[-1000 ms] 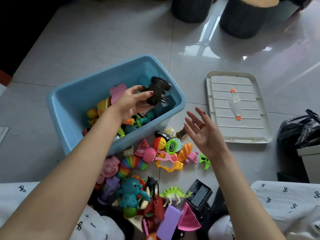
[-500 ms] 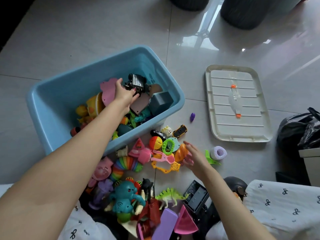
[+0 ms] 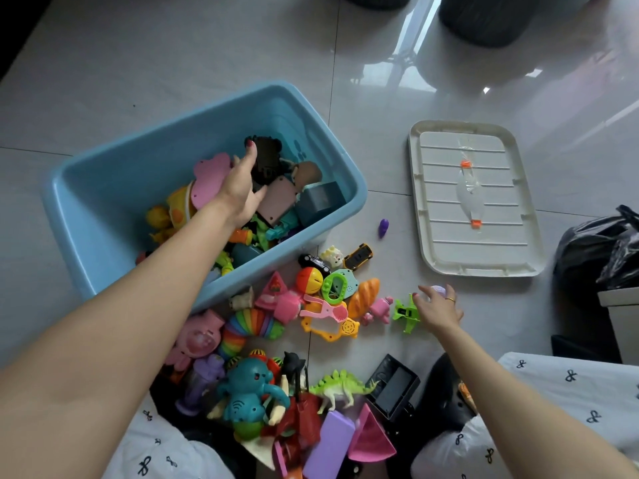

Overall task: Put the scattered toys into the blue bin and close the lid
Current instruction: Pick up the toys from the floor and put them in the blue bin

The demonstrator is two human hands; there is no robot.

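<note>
The blue bin [image 3: 193, 114] sits on the floor tiles at the left, partly filled with toys. My left hand [image 3: 242, 188] reaches inside it, fingers spread, resting against a black toy vehicle [image 3: 268, 160] that lies on the heap. Scattered toys [image 3: 328, 299] spread from the bin's near wall down to my lap, among them a bread loaf [image 3: 363, 292], a green plane [image 3: 406, 312] and a teal elephant [image 3: 249, 392]. My right hand [image 3: 437, 307] is curled over a pale purple round toy [image 3: 439, 290] on the floor. The cream lid [image 3: 416, 202] lies flat to the right.
A small purple piece [image 3: 383, 228] lies between bin and lid. A black plastic bag [image 3: 594, 250] and a white cabinet corner [image 3: 622, 316] stand at the right. Two dark round stools [image 3: 484, 19] are at the top. My knees in white patterned fabric [image 3: 570, 385] frame the pile.
My left hand carried the black vehicle into the bin and has opened on it. My right hand dropped to the floor and moved right onto the pale purple toy.
</note>
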